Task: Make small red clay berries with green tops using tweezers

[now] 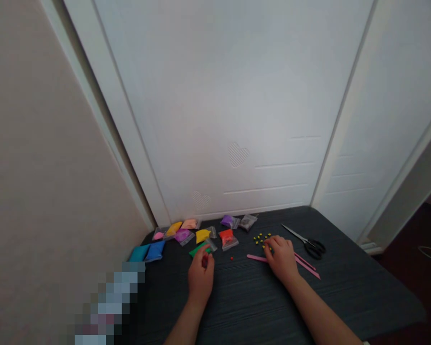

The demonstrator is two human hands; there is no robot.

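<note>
**Red lump in the left fingers, right hand at the small pieces**

The left hand [201, 275] has its fingers curled around a red lump [205, 261], in front of the green clay packet [198, 249]. A tiny red ball [232, 258] lies on the dark table [244, 306] between the hands, apart from both. The right hand's [282, 258] fingers are bent down at the near edge of the scattered yellow-and-green pieces [261, 237]; whether they grip one cannot be told. Pink strips [308, 268] pass beneath that hand, left of the black-handled scissors [313, 247].
</note>
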